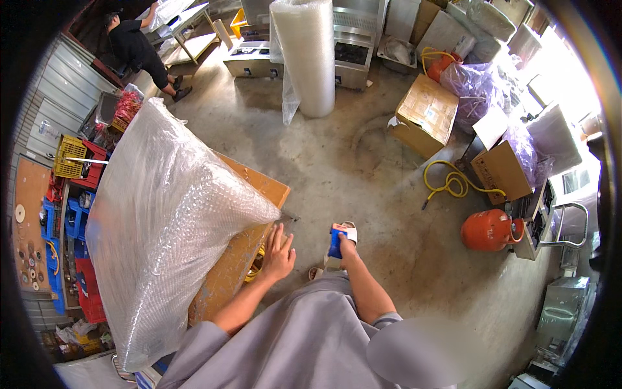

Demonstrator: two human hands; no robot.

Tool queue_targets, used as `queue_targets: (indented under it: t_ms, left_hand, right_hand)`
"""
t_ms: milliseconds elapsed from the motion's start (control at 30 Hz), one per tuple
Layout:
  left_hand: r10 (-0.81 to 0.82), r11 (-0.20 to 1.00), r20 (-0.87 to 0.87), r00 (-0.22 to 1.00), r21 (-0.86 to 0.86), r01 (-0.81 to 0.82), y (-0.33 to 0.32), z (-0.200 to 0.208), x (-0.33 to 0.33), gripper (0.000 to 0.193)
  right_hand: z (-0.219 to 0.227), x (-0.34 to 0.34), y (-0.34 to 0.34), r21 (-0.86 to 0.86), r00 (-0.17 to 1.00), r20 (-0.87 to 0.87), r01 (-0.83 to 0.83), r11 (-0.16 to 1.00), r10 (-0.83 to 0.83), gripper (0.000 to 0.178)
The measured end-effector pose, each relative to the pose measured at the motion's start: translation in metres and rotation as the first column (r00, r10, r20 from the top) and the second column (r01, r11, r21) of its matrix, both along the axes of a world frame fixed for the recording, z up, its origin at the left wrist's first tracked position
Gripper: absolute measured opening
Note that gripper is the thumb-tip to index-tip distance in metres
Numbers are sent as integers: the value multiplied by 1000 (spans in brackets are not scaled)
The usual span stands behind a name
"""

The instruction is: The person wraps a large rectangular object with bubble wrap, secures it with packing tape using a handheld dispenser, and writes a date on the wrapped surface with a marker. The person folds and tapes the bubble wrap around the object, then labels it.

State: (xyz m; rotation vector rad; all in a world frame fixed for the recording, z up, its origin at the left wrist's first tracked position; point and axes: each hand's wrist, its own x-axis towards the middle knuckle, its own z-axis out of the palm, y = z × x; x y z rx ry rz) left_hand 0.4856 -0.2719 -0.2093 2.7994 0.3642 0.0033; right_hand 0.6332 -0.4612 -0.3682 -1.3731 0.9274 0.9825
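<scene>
- My left hand (278, 254) lies flat with the fingers spread, pressing against the edge of the wooden worktable (249, 249); it grips nothing.
- My right hand (342, 241) is clenched around a blue tape dispenser (336, 241), which sits low in front of me, over the concrete floor (337, 162) and just right of the table's corner.
- On the table lies a big bundle wrapped in bubble wrap (162, 220) (what is inside I cannot make out); it covers most of the top and overhangs toward me, with its nearest fold just beside my left hand.
- Under the dispenser I see a light sandal (348, 228) on the floor.
- A tall upright roll of bubble wrap (310, 55) stands further out, in front of steel kitchen units (353, 55).
- To the right lie a cardboard box (424, 115), a coiled yellow hose (453, 185) and an orange gas cylinder (487, 230), all well apart from my hands.
- A second open carton (502, 170) sits beside the hose, with purple plastic sheeting (476, 84) heaped behind it.
- Along the left wall are stacked blue and red crates (71, 223) and a yellow basket (70, 155).
- Another person in black (136, 48) bends over a far table (188, 32) at top left, nowhere near my work.
</scene>
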Motion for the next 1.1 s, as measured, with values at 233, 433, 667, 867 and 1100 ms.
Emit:
queue_targets:
  t_ms: [233, 433, 667, 867, 1100]
  left_hand:
    - [794, -558, -555, 247, -827, -67, -9, -54, 45, 65]
    - [679, -710, -718, 149, -593, 379, 16, -40, 89, 70]
    - [729, -646, -667, 153, -597, 475, 31, -49, 99, 58]
    - [776, -614, -601, 190, -654, 442, 15, -37, 94, 52]
    - [768, -637, -529, 362, -692, 340, 7, -41, 66, 67]
  right_hand:
    - [-20, 48, -26, 131, 997, -83, 4, 991, 7, 48]
    - [-32, 94, -7, 10, 934, 76, -350, 937, 348, 80]
    - [16, 144, -14, -262, 773, 137, -575, 775, 620, 84]
    - [11, 169, -38, -252, 700, 126, -663, 705, 703, 90]
    - [55, 154, -20, -276, 317, 194, -891, 362, 928, 85]
